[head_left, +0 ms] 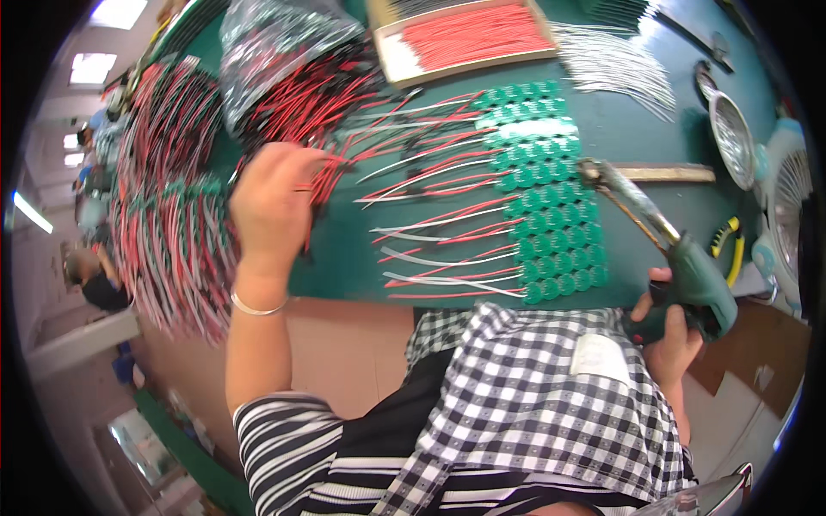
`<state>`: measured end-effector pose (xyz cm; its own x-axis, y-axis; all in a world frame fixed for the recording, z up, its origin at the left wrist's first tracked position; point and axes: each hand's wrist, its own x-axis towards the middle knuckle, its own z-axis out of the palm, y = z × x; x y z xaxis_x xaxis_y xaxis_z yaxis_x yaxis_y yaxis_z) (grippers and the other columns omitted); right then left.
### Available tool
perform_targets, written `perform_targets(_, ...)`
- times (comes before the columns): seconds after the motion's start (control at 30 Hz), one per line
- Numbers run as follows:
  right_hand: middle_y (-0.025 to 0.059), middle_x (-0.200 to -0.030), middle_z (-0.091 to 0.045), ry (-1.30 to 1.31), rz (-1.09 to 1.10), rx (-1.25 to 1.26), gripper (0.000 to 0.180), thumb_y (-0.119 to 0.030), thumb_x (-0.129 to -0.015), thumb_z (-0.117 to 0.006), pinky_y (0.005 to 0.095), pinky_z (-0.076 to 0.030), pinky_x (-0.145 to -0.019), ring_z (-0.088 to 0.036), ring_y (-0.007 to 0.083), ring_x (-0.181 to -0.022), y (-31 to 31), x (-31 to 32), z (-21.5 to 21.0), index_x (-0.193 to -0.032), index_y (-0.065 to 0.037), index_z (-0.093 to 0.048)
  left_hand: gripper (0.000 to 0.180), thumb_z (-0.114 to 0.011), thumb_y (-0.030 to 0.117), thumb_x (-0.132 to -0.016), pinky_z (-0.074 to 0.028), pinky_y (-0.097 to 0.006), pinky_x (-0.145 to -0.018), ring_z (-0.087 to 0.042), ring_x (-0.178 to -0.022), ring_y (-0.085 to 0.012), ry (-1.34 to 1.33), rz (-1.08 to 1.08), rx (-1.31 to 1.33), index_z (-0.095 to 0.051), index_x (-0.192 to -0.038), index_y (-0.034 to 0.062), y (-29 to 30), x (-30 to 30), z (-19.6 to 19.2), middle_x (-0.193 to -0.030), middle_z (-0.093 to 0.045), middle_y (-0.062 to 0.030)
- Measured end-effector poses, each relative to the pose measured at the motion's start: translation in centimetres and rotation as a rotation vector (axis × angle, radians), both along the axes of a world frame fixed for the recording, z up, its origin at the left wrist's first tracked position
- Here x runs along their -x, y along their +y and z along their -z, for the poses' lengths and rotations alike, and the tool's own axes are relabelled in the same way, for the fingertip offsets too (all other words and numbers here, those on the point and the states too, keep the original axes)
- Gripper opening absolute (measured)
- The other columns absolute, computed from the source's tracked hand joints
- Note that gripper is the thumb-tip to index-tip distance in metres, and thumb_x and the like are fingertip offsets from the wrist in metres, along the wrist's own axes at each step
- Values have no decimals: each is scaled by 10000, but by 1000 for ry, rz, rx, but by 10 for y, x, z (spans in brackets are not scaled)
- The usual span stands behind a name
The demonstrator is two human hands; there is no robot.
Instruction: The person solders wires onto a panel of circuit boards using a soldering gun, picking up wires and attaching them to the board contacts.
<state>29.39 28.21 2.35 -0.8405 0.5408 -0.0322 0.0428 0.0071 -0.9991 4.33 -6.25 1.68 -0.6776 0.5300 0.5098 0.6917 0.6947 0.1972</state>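
My left hand (274, 202) is over the edge of a pile of red and black wires (301, 95), its fingers curled together. Whether a wire is pinched in them is hidden. In my right hand (671, 344) is a green soldering gun (701, 288), gripped by its handle. Its metal tip end points up and left, close to the right edge of the circuit boards. These green round circuit boards (551, 215) lie joined in panels in a column on the table. Red, white and black wires (447, 232) extend leftward from their left edge.
A cardboard box of red wires (477, 39) stands at the back, beside loose white wires (615, 64). Bundles of wired boards (172, 249) hang over the left edge. Rightward are a wooden stick (662, 174), metal dish (731, 138), yellow-handled pliers (730, 249) and a fan (785, 206).
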Motion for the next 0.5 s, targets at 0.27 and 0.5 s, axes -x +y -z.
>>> perform_targets(0.27, 135, -1127, -623, -77, -205, -65, 350, -74, -902, -509, 312, -493, -719, -597, 168, -709, 10, -13, -15, -1239, 20, -488, 126, -661, -3, -749, -486, -360, -679, -595, -767, -275, 10, 162, 2, -602, -845, 53, 63, -36, -34, -902, -636, -83)
perform_targets(0.5, 71, -851, -632, -299, -208, -90, 295, -116, -851, -596, 303, -494, -714, -617, 144, -725, 12, -42, -36, -1116, 10, -561, 156, -643, 74, -707, -416, -317, -543, -502, -617, -217, -233, 373, 106, -590, -854, 66, 105, -80, -10, -724, -544, -41)
